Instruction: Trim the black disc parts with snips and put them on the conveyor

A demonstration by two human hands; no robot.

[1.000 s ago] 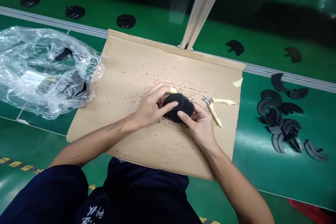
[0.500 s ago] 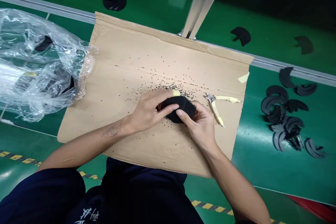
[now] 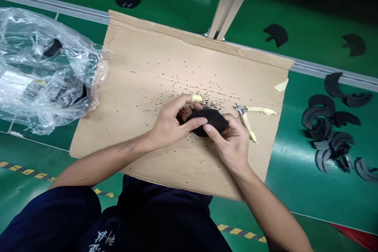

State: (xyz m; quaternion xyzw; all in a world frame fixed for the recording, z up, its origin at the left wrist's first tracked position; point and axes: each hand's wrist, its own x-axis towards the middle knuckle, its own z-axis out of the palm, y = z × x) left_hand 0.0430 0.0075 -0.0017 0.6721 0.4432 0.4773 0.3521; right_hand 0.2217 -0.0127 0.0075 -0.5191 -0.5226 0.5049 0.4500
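Observation:
A curved black molded part [image 3: 213, 121] is held above the cardboard sheet [image 3: 132, 102], between both hands. My left hand [image 3: 174, 120] grips its left side, thumb lying along the near face; yellow tape wraps the index fingertip. My right hand [image 3: 233, 138] pinches the right end, with the thumb in front and the fingers behind. The thumb tips nearly meet. Small black trimmings [image 3: 203, 98] lie scattered on the cardboard around and beneath the part. To the right rest side cutters [image 3: 248, 116] with yellow-wrapped handles, jaws pointing up-left.
A clear plastic bag [image 3: 56, 78] with dark pieces inside lies at left. Several curved black parts [image 3: 333, 130] are heaped on the green table [image 3: 289, 157] at right. A metal rail [image 3: 339, 74] and an upright post [image 3: 232, 4] run behind the cardboard.
The black part has been turned, so its face looks narrower and more pointed at the right. My left index finger has lifted off its top edge. The whole view shifted slightly.

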